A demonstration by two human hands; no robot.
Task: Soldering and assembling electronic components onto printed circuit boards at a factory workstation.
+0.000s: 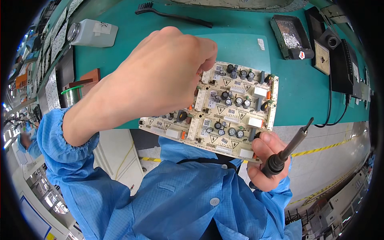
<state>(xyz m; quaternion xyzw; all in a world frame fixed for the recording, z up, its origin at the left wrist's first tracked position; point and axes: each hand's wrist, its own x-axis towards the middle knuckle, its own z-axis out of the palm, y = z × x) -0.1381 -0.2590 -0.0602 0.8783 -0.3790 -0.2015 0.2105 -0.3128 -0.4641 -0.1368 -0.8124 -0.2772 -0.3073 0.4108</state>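
A cream circuit board panel point(230, 110) lies tilted near the bench's front edge, its rows of capacitors, white blocks and orange parts facing up. My left hand point(166, 68) reaches across the panel's far left part with its fingers curled closed. Its fingertips are mostly hidden, so what they grip cannot be made out. In my right hand point(270, 160) is a soldering iron point(276, 162), its dark tip pointing up and away to the right. The thumb and forefinger of that hand also touch the panel's near right corner.
A black brush point(174, 17) lies at the back, with a white bottle point(94, 33) on the left. At the right are a dark solder tray point(292, 36) and a black iron stand point(332, 42) with a cable. A solder spool point(72, 95) stands beside my left forearm.
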